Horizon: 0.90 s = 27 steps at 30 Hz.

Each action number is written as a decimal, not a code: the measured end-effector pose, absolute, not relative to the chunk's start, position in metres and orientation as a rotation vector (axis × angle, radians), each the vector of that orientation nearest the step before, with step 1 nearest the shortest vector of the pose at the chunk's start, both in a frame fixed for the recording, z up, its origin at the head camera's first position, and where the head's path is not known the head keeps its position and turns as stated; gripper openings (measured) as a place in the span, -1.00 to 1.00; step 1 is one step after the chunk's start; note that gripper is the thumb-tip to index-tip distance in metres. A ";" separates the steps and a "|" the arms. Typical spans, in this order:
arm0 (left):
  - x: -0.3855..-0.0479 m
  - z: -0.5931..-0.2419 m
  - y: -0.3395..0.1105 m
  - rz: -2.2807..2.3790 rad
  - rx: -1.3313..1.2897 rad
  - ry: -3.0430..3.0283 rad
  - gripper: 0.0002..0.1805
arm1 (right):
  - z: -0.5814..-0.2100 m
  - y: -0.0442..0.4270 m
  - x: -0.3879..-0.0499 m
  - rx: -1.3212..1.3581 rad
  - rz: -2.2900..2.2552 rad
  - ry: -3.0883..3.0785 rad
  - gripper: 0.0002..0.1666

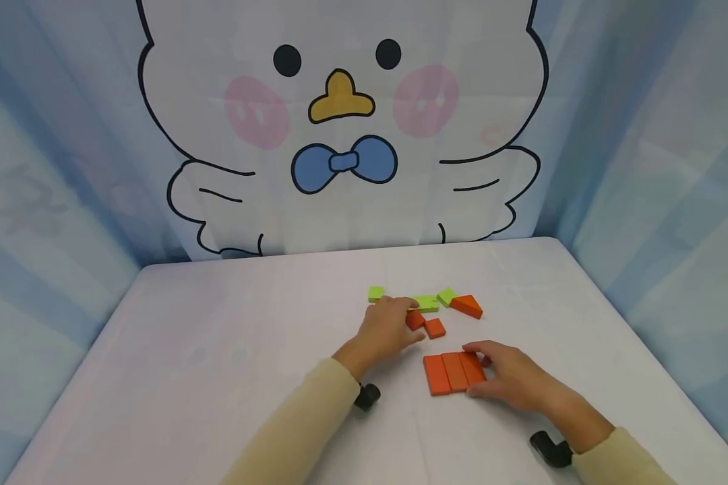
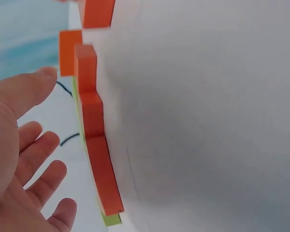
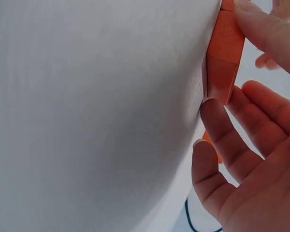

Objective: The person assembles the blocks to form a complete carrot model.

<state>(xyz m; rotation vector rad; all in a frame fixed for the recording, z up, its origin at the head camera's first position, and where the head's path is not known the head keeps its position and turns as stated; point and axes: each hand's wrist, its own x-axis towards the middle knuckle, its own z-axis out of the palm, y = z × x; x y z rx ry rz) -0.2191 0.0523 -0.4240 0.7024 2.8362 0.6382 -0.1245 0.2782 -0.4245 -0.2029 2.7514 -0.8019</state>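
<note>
Three orange blocks (image 1: 453, 372) lie side by side as a flat row on the table. My right hand (image 1: 512, 378) pinches the rightmost orange block (image 3: 225, 46), its thumb on the near end and forefinger at the far end. Farther back, my left hand (image 1: 389, 327) hovers at the left of a loose group of blocks, thumb apart from the loosely bent fingers. Beside it lie two small orange blocks (image 1: 435, 328) and a green block (image 1: 426, 304). In the left wrist view, a gap shows between that hand and the orange blocks (image 2: 104, 174). The hand hides part of the group.
A small green block (image 1: 376, 293) lies at the group's far left. On its right are another green block (image 1: 446, 297) and an orange triangular block (image 1: 468, 306). The white table (image 1: 218, 350) ends at a curtain (image 1: 352, 215) with a cartoon figure.
</note>
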 end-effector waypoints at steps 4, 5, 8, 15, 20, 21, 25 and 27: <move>-0.234 -0.424 0.055 0.636 0.619 2.841 -0.37 | -0.424 0.278 -0.123 -0.187 -0.795 2.755 -0.16; -0.237 -0.424 0.056 0.631 0.602 2.839 -0.37 | -0.424 0.278 -0.123 -0.190 -0.794 2.755 -0.16; -0.244 -0.426 0.059 0.634 0.553 2.839 -0.40 | -0.424 0.278 -0.122 -0.189 -0.801 2.749 -0.16; -0.252 -0.431 0.062 0.611 0.544 2.872 -0.52 | -0.424 0.283 -0.123 -0.181 -0.813 2.744 -0.09; -0.256 -0.431 0.061 0.593 0.557 2.880 -0.60 | -0.423 0.289 -0.121 -0.197 -0.830 2.727 -0.11; -0.256 -0.431 0.061 0.587 0.559 2.882 -0.61 | -0.423 0.289 -0.120 -0.207 -0.832 2.725 -0.12; -0.259 -0.432 0.061 0.582 0.563 2.880 -0.62 | -0.423 0.291 -0.120 -0.211 -0.849 2.720 -0.15; -0.261 -0.432 0.062 0.575 0.562 2.879 -0.62 | -0.423 0.292 -0.119 -0.202 -0.851 2.718 -0.17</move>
